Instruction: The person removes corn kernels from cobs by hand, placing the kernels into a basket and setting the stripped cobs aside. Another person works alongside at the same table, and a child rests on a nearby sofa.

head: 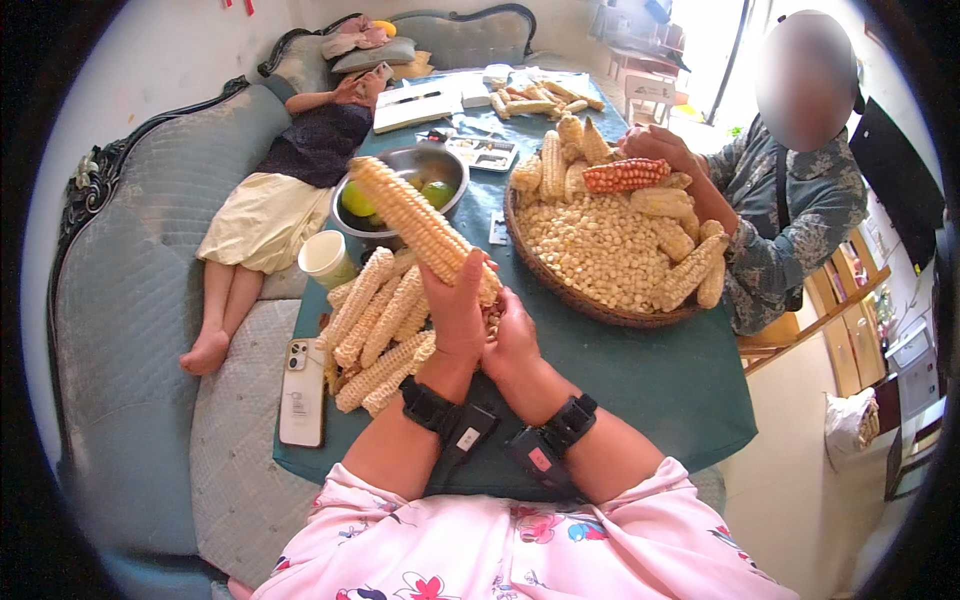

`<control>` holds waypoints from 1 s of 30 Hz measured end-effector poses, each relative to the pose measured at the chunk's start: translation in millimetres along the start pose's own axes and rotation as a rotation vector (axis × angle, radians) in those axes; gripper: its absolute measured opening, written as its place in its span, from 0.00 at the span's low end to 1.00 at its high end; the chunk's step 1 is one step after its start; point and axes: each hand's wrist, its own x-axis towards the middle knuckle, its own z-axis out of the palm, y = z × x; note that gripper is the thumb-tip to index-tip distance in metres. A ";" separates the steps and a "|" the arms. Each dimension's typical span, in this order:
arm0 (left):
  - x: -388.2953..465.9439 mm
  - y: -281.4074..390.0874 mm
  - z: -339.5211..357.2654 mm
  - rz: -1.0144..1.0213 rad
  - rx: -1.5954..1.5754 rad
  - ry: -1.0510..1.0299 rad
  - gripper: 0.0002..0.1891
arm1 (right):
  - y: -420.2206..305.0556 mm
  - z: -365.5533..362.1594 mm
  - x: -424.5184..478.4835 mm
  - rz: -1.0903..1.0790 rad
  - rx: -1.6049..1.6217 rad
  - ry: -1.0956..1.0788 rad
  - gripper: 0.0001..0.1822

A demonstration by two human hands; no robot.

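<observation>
My left hand [459, 319] grips a pale dried corn cob [420, 221] near its lower end; the cob tilts up to the left and bears rows of kernels. Beside it, my right hand [514, 337] is cupped around the cob's lower end, with loose kernels [492, 322] showing between the hands. Stripped corn cobs [382, 315] lie in a pile left of my hands. To the right, a round woven basket [577, 300] holds loose kernels [600, 244], several pale cobs and a red corn cob [626, 175].
A white phone [303, 394] and paper cup [327, 259] stand near the left edge of the green-covered table [622, 382]. Behind are a metal bowl [461, 184] with green fruit and a compartment tray [484, 154]. One person sits by the basket; another reclines on the sofa [142, 247].
</observation>
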 end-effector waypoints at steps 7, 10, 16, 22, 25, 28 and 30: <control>12.9 16.2 -1.5 0.016 -0.018 0.064 0.19 | -52.8 31.4 -23.0 -0.121 -0.147 -0.201 0.13; 10.1 17.0 -2.1 -0.156 0.002 0.022 0.19 | -87.6 66.5 -22.6 -0.650 -0.668 -0.189 0.12; 7.3 -6.7 -2.6 -0.113 0.203 -0.142 0.19 | -173.6 54.5 61.0 -0.909 -1.318 -0.174 0.11; 4.1 -0.2 -2.4 -0.119 0.204 -0.176 0.18 | -176.5 41.7 53.1 -0.873 -1.419 -0.119 0.11; 4.6 -0.6 -3.4 -0.170 0.086 -0.170 0.16 | -170.3 49.0 38.2 -1.035 -1.305 -0.095 0.11; 5.4 3.5 -5.8 -0.270 -0.009 -0.199 0.17 | -149.3 59.9 0.0 -0.886 -1.036 -0.124 0.11; 3.8 7.0 -3.3 -0.315 0.005 -0.224 0.17 | -124.7 51.1 -16.4 -0.754 -0.865 -0.139 0.13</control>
